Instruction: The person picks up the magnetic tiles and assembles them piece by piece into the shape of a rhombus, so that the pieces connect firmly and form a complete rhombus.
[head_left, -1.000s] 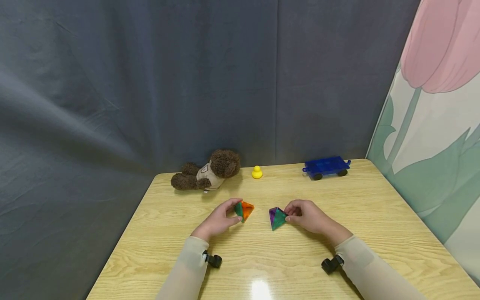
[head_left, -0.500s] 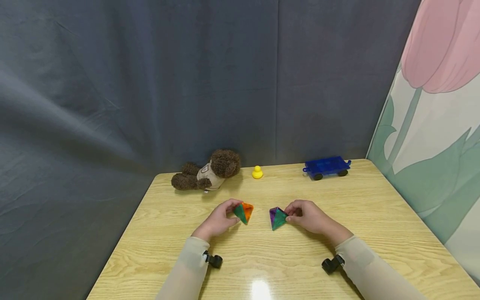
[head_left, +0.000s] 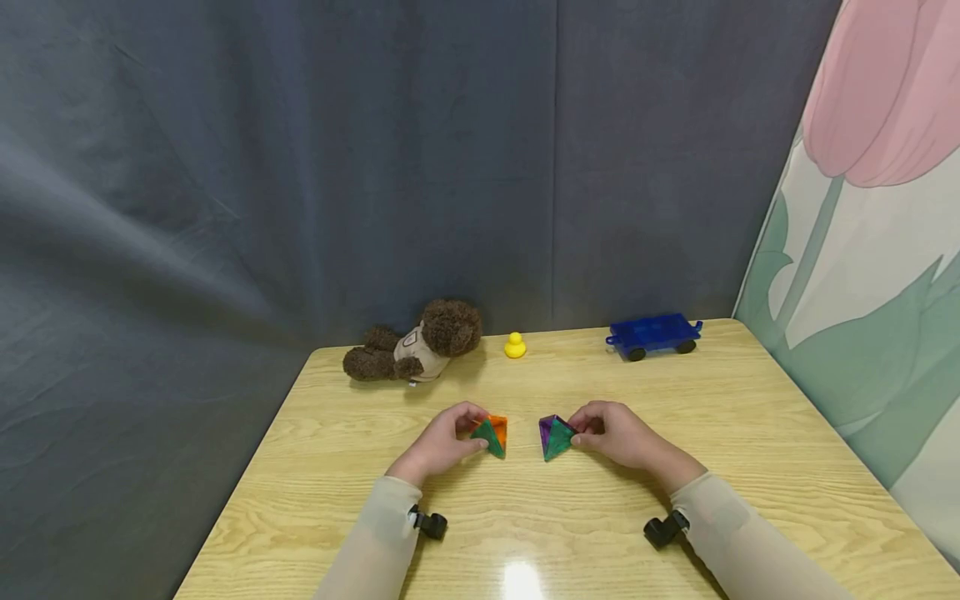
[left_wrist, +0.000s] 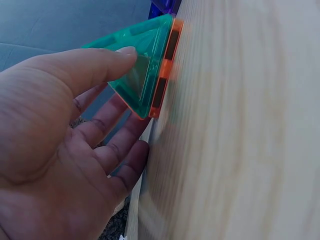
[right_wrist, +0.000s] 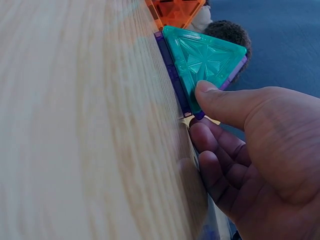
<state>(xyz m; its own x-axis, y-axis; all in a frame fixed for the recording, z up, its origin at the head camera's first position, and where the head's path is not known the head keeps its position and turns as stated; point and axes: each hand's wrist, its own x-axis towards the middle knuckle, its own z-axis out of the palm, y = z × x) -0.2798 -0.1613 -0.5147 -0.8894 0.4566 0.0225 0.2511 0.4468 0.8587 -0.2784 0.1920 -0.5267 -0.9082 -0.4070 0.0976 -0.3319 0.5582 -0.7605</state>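
My left hand [head_left: 440, 443] pinches a green-and-orange pyramid of translucent magnetic tiles [head_left: 491, 438]. In the left wrist view, the thumb lies on its green face [left_wrist: 150, 42] and the orange bottom edge is right at the tabletop. Across a short gap, a green-and-purple magnetic tile pyramid [head_left: 558, 438] stands between the thumb and fingers of my right hand [head_left: 618, 435]. The right wrist view has that thumb on the green triangular face [right_wrist: 205, 57], with a purple edge along the wood. Each hand partly hides the outer side of its pyramid.
At the back of the wooden table [head_left: 510, 517] lie a brown teddy bear [head_left: 423, 350], a small yellow duck [head_left: 515, 346] and a blue wheeled cart base [head_left: 654, 335]. A dark curtain [head_left: 435, 167] hangs behind, with a tulip-patterned panel [head_left: 862, 250] on the right.
The pyramid in my left hand has turned, so its green face now points more toward me, and that hand has shifted slightly nearer. My right hand and its pyramid look unchanged.
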